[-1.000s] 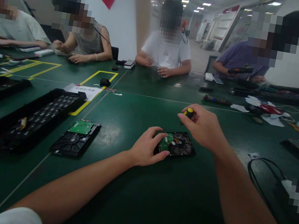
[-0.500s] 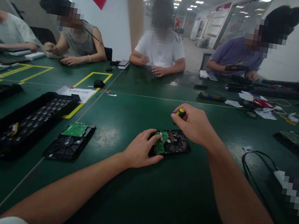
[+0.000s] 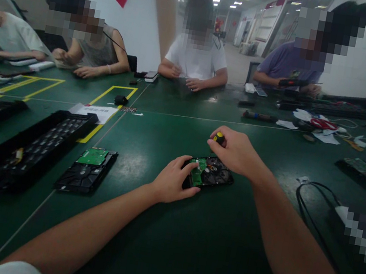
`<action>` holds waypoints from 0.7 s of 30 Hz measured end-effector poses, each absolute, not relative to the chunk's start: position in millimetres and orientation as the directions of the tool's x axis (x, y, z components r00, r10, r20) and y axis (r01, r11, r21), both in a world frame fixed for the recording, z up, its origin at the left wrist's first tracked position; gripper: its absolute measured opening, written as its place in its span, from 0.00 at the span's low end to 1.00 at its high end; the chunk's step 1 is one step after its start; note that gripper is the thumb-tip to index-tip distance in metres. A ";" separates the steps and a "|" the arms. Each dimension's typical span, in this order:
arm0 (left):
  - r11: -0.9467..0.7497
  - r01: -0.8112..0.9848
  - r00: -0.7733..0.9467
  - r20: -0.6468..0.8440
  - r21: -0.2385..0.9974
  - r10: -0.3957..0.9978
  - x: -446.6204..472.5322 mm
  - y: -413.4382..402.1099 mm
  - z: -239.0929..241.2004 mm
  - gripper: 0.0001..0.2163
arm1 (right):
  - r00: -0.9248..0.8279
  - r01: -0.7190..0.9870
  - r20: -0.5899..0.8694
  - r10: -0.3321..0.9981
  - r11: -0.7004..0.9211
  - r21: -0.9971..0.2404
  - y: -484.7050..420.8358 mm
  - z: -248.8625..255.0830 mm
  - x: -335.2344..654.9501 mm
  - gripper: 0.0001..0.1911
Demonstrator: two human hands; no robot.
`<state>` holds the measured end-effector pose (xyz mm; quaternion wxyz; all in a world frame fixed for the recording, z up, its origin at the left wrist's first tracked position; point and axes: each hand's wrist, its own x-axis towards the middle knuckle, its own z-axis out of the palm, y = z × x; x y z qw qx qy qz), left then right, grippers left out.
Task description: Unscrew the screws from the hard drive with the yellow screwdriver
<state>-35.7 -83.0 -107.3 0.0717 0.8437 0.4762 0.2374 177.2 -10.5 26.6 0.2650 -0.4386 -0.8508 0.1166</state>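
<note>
A black hard drive (image 3: 215,173) with a green circuit board lies on the green table (image 3: 156,246) in front of me. My left hand (image 3: 171,182) grips its near left edge, fingers curled over the board. My right hand (image 3: 233,151) is closed round a small screwdriver with a yellow and black cap (image 3: 218,138), held upright with its tip down on the drive. A second hard drive (image 3: 87,169) with a green board lies to the left, untouched.
Long black trays (image 3: 25,147) lie at the left beside yellow floor-tape marks. A black cable (image 3: 317,198) loops at the right. Several other people sit along the far edge with tools, papers and parts before them.
Both hands stay on the drive and screwdriver. The view has shifted slightly, and my right hand has edged a little left over the drive.
</note>
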 end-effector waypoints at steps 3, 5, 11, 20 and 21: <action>-0.537 0.769 0.436 0.329 0.346 0.838 -35.7 -83.1 -106.8 0.36 | -0.494 0.682 0.332 0.804 0.595 -0.425 -12.6 28.6 178.2 0.08; -0.535 0.769 0.436 0.327 0.349 0.839 -36.0 -83.5 -105.9 0.36 | -0.500 0.685 0.318 0.805 0.593 -0.423 -13.5 29.7 178.9 0.08; -0.518 0.772 0.423 0.310 0.369 0.851 -36.4 -85.3 -103.2 0.36 | -0.504 0.680 0.331 0.798 0.603 -0.418 -11.3 28.6 181.4 0.11; -0.499 0.781 0.403 0.309 0.374 0.862 -37.1 -83.3 -107.3 0.36 | -0.431 0.596 0.323 0.842 0.535 -0.599 -7.8 24.6 178.8 0.12; -0.500 0.781 0.402 0.310 0.375 0.861 -37.4 -82.9 -108.3 0.36 | -0.425 0.570 0.305 0.852 0.514 -0.641 -8.0 24.2 178.1 0.13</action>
